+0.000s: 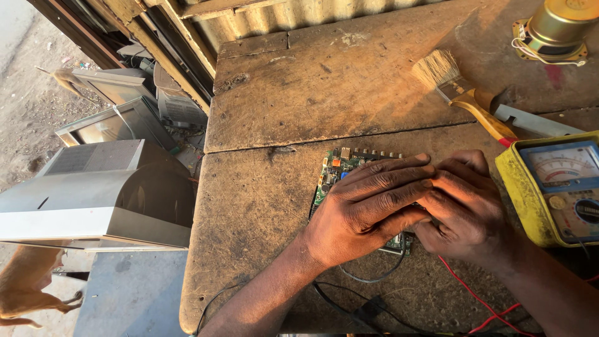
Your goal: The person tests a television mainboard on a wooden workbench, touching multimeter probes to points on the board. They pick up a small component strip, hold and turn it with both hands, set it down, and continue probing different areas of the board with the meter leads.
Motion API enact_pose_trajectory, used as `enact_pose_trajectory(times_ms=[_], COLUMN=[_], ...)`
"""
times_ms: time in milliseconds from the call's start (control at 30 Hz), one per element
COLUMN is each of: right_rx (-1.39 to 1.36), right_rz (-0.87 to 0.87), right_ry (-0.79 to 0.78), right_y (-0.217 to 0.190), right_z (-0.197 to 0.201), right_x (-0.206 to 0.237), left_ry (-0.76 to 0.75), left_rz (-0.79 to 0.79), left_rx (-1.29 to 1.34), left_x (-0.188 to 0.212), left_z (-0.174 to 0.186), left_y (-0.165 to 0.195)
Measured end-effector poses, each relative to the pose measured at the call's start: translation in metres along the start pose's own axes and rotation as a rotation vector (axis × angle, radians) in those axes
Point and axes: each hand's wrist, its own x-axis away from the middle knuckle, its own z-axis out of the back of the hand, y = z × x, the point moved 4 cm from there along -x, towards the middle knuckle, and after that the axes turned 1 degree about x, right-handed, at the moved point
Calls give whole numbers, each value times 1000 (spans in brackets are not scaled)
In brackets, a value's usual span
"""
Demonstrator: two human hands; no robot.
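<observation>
Under both hands' grip lies the circuit board.

I count two hands, my left hand and right hand, both flat on one green circuit board. Just right of my right hand sits one yellow meter. Beyond it lie one paintbrush and one speaker. Well left of my left hand, three old television sets.
</observation>
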Motion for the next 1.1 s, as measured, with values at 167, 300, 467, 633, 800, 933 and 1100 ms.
enact_pose_trajectory(times_ms=[167, 300, 467, 633, 800, 933, 1100], right_rx=[40, 6, -71, -81, -96, -112, -99], right_rz=[-6, -12, -19, 32, 36, 54, 17], right_ry=[-21, -32, -67, -113, -148, -147, -130], right_y=[1, 1, 3, 6, 9, 9, 6], right_z=[-1, -2, -7, -12, -14, -11, -8], right_x=[-1, 1, 6, 13, 19, 19, 13], left_ry=[-5, -7, -18, -27, -33, -61, -115], left_rz=[15, 36, 72, 111, 139, 115, 123], left_rx=[20, 46, 94, 111, 180, 202, 297], left_x=[1, 1, 3, 4, 4, 4, 12], left_z=[-1, -1, 0, -2, -2, 0, 7], left_y=[-1, -2, -4, -6, -4, -1, -3])
